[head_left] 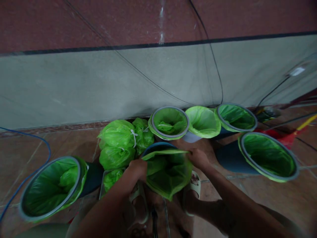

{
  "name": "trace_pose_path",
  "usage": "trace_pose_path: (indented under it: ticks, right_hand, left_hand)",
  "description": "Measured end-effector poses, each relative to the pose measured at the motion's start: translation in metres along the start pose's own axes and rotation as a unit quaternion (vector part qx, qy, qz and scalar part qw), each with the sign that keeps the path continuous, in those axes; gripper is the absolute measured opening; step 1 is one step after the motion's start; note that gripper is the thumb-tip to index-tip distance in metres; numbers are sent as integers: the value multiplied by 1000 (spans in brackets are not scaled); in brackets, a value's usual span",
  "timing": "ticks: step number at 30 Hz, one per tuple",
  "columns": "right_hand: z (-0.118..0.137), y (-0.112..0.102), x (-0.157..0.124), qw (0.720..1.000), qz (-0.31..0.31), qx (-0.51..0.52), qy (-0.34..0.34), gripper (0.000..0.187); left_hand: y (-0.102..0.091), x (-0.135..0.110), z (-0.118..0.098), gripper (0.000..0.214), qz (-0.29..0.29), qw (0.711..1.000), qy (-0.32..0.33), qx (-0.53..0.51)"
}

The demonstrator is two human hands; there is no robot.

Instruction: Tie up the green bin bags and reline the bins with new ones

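Note:
A green plastic bag (169, 172) hangs with its mouth spread between my two hands. My left hand (138, 168) is closed on the left side of its rim. On the opposite side, my right hand (198, 158) pinches the rim. Just behind the bag shows the blue rim of a bin (158, 145), mostly hidden by the bag; how far the bag reaches into it I cannot tell. Left of my left hand, several tied green bags (117, 134) are piled up, with some green plastic (112, 180) in a low container below them.
Lined bins stand around: one at left (52, 188), one behind (170, 122), a pale one (202, 122) and two at right (237, 117), (269, 157). A blue cable (47, 145) lies on the tiles at left. Behind runs a wall (81, 86) with dark cords. My sandalled feet are below the bag.

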State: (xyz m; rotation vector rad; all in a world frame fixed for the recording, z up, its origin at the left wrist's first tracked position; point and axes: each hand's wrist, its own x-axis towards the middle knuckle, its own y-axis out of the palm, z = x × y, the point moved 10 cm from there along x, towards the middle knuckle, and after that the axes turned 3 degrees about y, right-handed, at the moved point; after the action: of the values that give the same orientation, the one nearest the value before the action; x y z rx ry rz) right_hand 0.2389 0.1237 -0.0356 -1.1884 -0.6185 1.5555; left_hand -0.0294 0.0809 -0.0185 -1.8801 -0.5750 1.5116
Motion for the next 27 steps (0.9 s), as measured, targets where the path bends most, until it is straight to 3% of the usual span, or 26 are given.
trace_pose_path:
  ticks: [1, 3, 6, 8, 13, 20, 23, 27]
  right_hand:
    - [1, 1, -3, 1000, 2, -12, 19, 33]
    - [8, 4, -9, 999, 9, -33, 37, 33]
    - [23, 3, -14, 998, 21, -49, 14, 34]
    - [30, 1, -15, 998, 28, -60, 0, 33]
    - [37, -1, -16, 995, 47, -82, -23, 32]
    - [29, 10, -20, 992, 71, -108, -2, 28]
    - [29, 8, -22, 993, 52, -108, 15, 33]
    - [56, -8, -27, 994, -26, -89, -59, 70]
  left_hand:
    - [-3, 2, 0, 31, -2, 1000, 2, 11]
    - [-18, 8, -1, 34, -65, 998, -5, 22]
    - [-39, 16, -6, 39, -192, 981, -6, -6]
    - [-42, 24, -9, 45, -227, 974, -3, -28]
    - [-31, 44, 6, 43, -187, 980, -46, -51]
    - [-32, 45, 22, 37, -149, 984, -91, -30]
    - [-47, 37, 5, 32, -188, 980, -54, -33]
    - [-70, 16, -43, 23, -259, 962, 73, -39]
